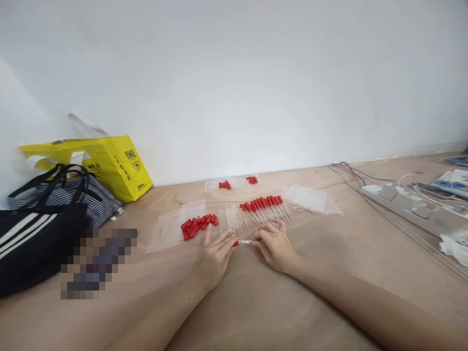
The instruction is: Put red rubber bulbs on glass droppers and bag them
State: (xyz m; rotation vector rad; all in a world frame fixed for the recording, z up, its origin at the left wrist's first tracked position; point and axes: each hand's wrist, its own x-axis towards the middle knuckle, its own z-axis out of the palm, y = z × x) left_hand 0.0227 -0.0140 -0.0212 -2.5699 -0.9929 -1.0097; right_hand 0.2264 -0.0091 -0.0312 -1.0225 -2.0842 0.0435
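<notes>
My left hand [214, 258] pinches a red rubber bulb [236, 243], only its end showing past the fingers. From the bulb a thin clear tube [245, 242] runs across to my right hand [274, 246], whose fingers are closed on its other end. Together they look like a dropper. Just beyond the left hand lies a pile of loose red bulbs [197, 225] on a clear plastic bag. Several loose clear tubes [230, 219] lie in the middle. Right of them, a row of droppers [266, 207] with red bulbs fitted rests side by side, close to my right fingertips.
Toward the wall lies a clear bag [238, 183] with more red bulbs and tubes. Flat plastic bags [312, 199] lie to the right. A power strip [409, 207] with cables is at far right. A yellow bag [109, 163] and a black bag [40, 248] stand left.
</notes>
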